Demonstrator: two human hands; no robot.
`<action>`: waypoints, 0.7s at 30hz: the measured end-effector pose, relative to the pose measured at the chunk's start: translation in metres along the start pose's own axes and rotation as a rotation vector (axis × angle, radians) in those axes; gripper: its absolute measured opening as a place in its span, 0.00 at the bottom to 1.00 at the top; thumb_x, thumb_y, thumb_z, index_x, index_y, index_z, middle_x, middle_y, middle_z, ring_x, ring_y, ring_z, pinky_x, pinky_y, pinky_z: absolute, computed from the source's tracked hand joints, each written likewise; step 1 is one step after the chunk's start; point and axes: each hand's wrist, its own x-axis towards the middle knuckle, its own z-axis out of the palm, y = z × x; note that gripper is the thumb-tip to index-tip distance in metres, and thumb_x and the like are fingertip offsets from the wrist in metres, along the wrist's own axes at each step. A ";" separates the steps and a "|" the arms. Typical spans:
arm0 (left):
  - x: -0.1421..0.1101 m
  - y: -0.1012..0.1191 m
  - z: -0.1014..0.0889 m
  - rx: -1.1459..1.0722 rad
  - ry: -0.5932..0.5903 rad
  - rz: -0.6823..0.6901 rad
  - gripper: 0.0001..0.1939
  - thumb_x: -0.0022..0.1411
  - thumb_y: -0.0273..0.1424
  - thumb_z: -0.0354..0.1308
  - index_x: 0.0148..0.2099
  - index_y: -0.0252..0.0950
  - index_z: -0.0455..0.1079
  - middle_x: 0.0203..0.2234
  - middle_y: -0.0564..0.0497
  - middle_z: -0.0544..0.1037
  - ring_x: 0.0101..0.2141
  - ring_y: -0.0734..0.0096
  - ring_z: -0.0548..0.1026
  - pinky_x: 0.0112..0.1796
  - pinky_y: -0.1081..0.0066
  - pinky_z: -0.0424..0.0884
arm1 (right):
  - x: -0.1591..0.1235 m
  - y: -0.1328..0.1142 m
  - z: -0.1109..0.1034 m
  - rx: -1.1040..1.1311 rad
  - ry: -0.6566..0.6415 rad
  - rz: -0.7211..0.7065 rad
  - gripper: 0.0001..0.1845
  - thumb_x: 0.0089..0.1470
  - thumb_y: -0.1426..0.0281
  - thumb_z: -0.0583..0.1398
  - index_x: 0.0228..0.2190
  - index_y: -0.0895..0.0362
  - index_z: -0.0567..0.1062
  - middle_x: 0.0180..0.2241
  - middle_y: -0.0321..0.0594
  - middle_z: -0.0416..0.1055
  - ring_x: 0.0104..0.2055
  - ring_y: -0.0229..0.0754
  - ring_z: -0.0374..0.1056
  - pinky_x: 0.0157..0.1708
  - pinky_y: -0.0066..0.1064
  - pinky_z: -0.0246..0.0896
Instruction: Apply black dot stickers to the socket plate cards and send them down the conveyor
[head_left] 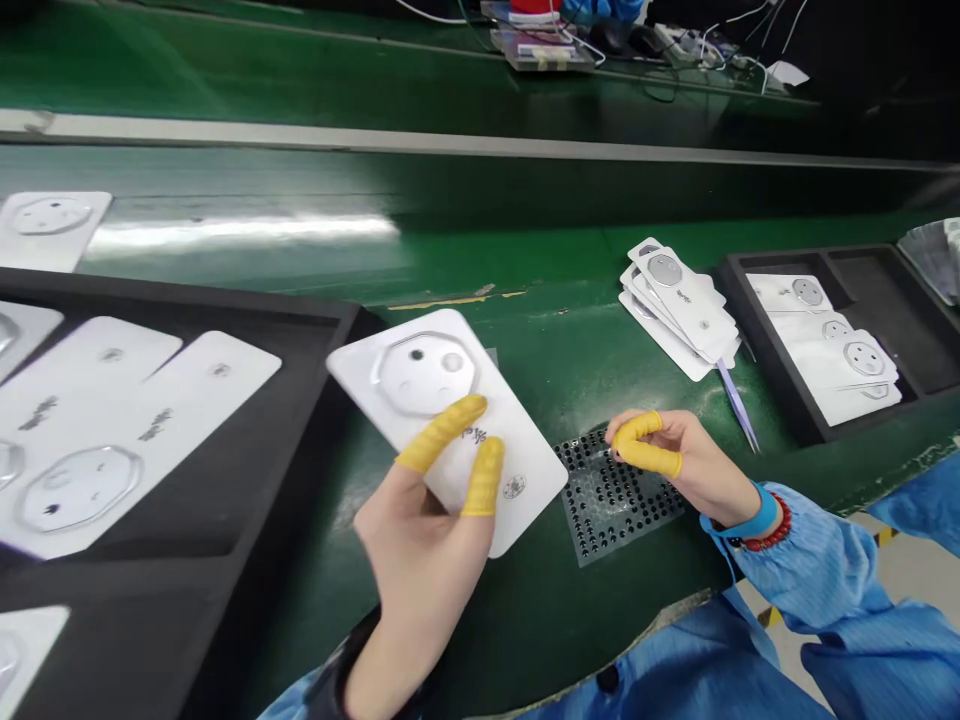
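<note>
My left hand (431,540), with yellow finger cots on the thumb and a finger, grips a white phone back cover (525,440) and holds it tilted above the bench. A rounded camera plate with a dark hole shows at its upper end, with small print lower down. To the right, my right hand (667,450) is pinched closed, also in yellow finger cots. Whatever lies between its fingertips is too small to make out. Beneath it is a clear sheet of small black round pieces (592,520), partly covered by the hand.
A black tray (300,480) with several white covers (82,500) fills the left. At right are a stack of covers (686,305), purple tweezers (737,405) and another black tray (814,425) of covers. Cables and small devices (547,50) lie on the far ledge.
</note>
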 end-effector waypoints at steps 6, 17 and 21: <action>-0.010 -0.003 -0.001 -0.049 -0.089 -0.085 0.19 0.51 0.40 0.68 0.44 0.38 0.79 0.39 0.50 0.83 0.36 0.60 0.79 0.32 0.70 0.77 | -0.010 -0.020 0.019 0.208 -0.052 -0.029 0.10 0.45 0.64 0.71 0.23 0.56 0.78 0.35 0.37 0.70 0.32 0.32 0.68 0.35 0.27 0.72; -0.031 -0.018 0.009 -0.161 -0.283 0.023 0.35 0.56 0.37 0.65 0.65 0.47 0.61 0.48 0.48 0.80 0.36 0.59 0.81 0.32 0.68 0.79 | -0.012 -0.021 0.022 0.087 -0.034 -0.075 0.10 0.51 0.62 0.68 0.25 0.55 0.78 0.37 0.39 0.69 0.34 0.35 0.68 0.34 0.29 0.73; -0.040 -0.023 0.012 -0.188 -0.391 0.017 0.50 0.58 0.36 0.64 0.72 0.47 0.36 0.39 0.46 0.83 0.29 0.58 0.82 0.27 0.67 0.79 | -0.013 -0.014 0.027 -0.158 0.180 -0.344 0.05 0.53 0.67 0.67 0.28 0.54 0.79 0.41 0.43 0.69 0.44 0.42 0.68 0.48 0.39 0.70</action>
